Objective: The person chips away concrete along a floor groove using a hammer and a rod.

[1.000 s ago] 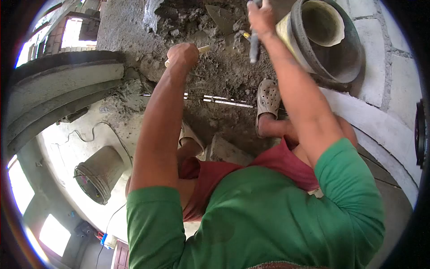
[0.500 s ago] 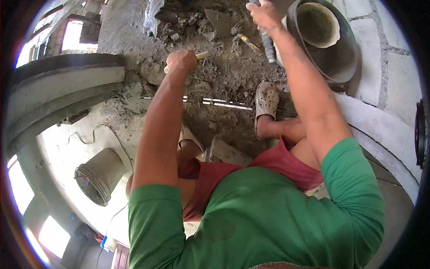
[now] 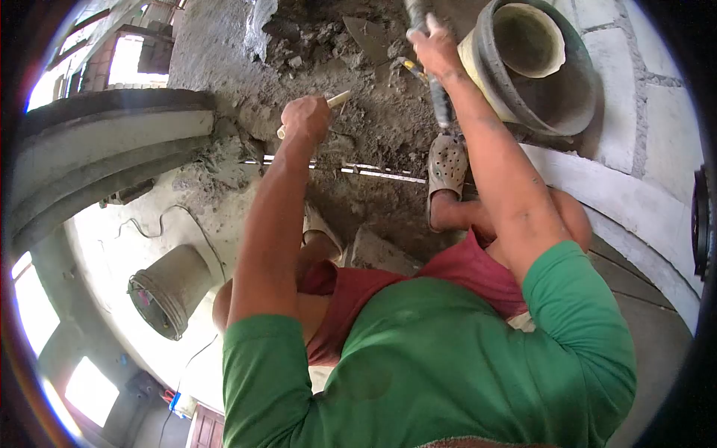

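My left hand (image 3: 306, 118) is closed around a short pale rod (image 3: 338, 99), whose ends stick out on both sides of the fist above the rubble. My right hand (image 3: 437, 54) grips a long grey bar-like tool (image 3: 441, 104); its lower end reaches down near my right clog, and its upper end runs to the top edge of the view. Between the hands lies a slim yellow-and-dark tool (image 3: 412, 69), partly covered by the grey tool. A flat triangular blade like a trowel's (image 3: 366, 39) rests on the rubble (image 3: 321, 67) farther up.
At right stands a large dark tub (image 3: 571, 104) with a pale bucket (image 3: 562, 45) in it, beside a block wall (image 3: 627, 112). Curved concrete steps (image 3: 112, 134) rise at left. A dirty bucket (image 3: 175, 287) lies tilted near a cable. My clog (image 3: 448, 168) is on the debris.
My right hand has come down slightly and left, bringing the grey tool's lower end nearer my clog. My left hand has shifted slightly right and down, with the pale rod tilted more.
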A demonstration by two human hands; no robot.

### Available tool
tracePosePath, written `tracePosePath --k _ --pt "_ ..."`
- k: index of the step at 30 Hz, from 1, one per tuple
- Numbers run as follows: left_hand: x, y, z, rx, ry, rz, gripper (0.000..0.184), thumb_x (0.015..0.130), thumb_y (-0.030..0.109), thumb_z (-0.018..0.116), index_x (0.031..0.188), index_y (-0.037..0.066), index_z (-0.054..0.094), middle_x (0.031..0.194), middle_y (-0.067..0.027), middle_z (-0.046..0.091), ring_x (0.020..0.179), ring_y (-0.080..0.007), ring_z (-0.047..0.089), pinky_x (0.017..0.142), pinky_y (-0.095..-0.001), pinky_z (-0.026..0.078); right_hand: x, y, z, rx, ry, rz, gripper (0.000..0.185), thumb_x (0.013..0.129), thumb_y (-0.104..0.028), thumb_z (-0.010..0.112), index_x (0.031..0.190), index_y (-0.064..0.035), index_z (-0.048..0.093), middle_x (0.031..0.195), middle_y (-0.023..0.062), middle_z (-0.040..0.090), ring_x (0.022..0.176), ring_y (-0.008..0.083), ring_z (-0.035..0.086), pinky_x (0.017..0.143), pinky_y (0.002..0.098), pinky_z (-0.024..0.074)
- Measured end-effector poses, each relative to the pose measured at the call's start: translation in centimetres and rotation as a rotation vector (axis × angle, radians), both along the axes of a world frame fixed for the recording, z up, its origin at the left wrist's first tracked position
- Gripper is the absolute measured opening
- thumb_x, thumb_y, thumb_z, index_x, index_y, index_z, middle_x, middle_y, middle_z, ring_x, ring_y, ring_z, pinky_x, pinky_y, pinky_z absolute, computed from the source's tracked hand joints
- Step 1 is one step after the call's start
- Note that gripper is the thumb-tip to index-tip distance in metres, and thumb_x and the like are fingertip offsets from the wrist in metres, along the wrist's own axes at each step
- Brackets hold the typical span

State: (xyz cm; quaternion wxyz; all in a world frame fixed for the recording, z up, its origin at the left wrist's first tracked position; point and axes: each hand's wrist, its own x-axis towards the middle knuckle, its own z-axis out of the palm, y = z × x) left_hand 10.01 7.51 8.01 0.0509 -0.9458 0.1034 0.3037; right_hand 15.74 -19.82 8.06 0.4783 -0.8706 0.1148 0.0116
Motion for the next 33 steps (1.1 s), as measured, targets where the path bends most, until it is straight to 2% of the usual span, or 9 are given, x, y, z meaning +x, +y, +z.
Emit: tracePosePath --k 3,6,10,18,19,20,23,27,33 --pt "-1.3 1.2 -0.9 -0.060 -0.101 0.009 0.025 0.092 0.023 0.056 0.106 0.011 0.073 0.094 -0.0148 0.073 0.088 -0.0317 0.072 0.075 -0.0445 0.056 -3.6 3.9 4.2 0.130 0.134 -0.094 0.061 0.092 -0.031 0.058 0.144 -0.0017 0.042 0.104 0.0253 0.067 0.089 0.0307 0.069 0.076 0.0452 0.0551" --pt "-1.8 1.8 -1.3 -0.093 -0.089 0.083 0.024 0.092 0.024 0.055 0.102 0.011 0.072 0.091 -0.0156 0.073 0.086 -0.0341 0.071 0.075 -0.0463 0.056 -10.3 5.5 -5.6 -0.309 0.301 0.377 0.058 0.091 -0.025 0.058 0.142 -0.0037 0.042 0.117 0.0304 0.063 0.108 0.0432 0.064 0.097 0.0513 0.0481" --pt "-3.8 2.5 -1.5 -0.159 -0.168 0.091 0.027 0.091 0.024 0.055 0.099 0.008 0.075 0.095 -0.0169 0.073 0.092 -0.0315 0.072 0.080 -0.0422 0.056 -8.7 4.0 -4.9 -0.089 0.416 0.293 0.061 0.087 -0.028 0.062 0.140 -0.0012 0.049 0.121 0.0253 0.064 0.112 0.0363 0.064 0.097 0.0428 0.0489" --pt "-3.1 2.1 -0.9 -0.087 -0.097 0.106 0.027 0.091 0.023 0.054 0.099 0.009 0.076 0.099 -0.0151 0.073 0.093 -0.0313 0.072 0.082 -0.0415 0.056 -2.1 3.9 5.0 0.050 -0.157 -0.181 0.047 0.090 -0.028 0.060 0.128 -0.0022 0.053 0.080 0.0166 0.068 0.070 0.0322 0.068 0.067 0.0457 0.0536" --pt "-2.9 2.0 -0.8 -0.091 -0.091 0.124 0.027 0.091 0.023 0.054 0.099 0.009 0.076 0.100 -0.0150 0.073 0.094 -0.0313 0.071 0.082 -0.0415 0.056 -2.7 4.3 0.9 -0.164 -0.226 -0.178 0.037 0.091 -0.028 0.057 0.117 -0.0017 0.054 0.080 0.0192 0.068 0.072 0.0376 0.068 0.067 0.0466 0.0542" --pt "-2.9 2.0 -0.7 -0.094 -0.093 0.123 0.027 0.091 0.023 0.054 0.099 0.009 0.076 0.100 -0.0150 0.073 0.094 -0.0313 0.071 0.082 -0.0415 0.056 -5.1 5.2 -1.8 -0.158 -0.058 -0.039 0.063 0.093 -0.027 0.056 0.148 -0.0035 0.035 0.102 0.0280 0.068 0.088 0.0398 0.070 0.076 0.0488 0.0554" --pt "-2.9 2.3 -0.1 -0.127 -0.118 0.126 0.028 0.091 0.023 0.054 0.100 0.008 0.076 0.101 -0.0153 0.073 0.096 -0.0313 0.071 0.083 -0.0414 0.056 -11.2 5.8 -5.9 -0.391 0.323 0.398 0.065 0.089 -0.022 0.058 0.149 -0.0066 0.037 0.128 0.0279 0.059 0.120 0.0386 0.059 0.105 0.0467 0.0441" --pt "-3.8 2.1 -0.2 -0.099 -0.083 0.108 0.028 0.092 0.022 0.053 0.102 0.009 0.075 0.104 -0.0153 0.073 0.097 -0.0310 0.071 0.083 -0.0411 0.056 -8.3 2.8 -5.1 -0.204 0.442 0.359 0.068 0.087 -0.029 0.061 0.146 -0.0016 0.042 0.133 0.0288 0.055 0.124 0.0380 0.057 0.105 0.0404 0.0448" --pt "-3.5 2.1 -1.1 -0.099 -0.098 0.131 0.029 0.093 0.023 0.052 0.104 0.009 0.075 0.104 -0.0154 0.073 0.097 -0.0311 0.071 0.083 -0.0412 0.056 -3.2 2.2 1.2 -0.013 0.030 -0.020 0.066 0.090 -0.030 0.062 0.143 0.0028 0.041 0.111 0.0294 0.066 0.102 0.0372 0.067 0.088 0.0430 0.0531"
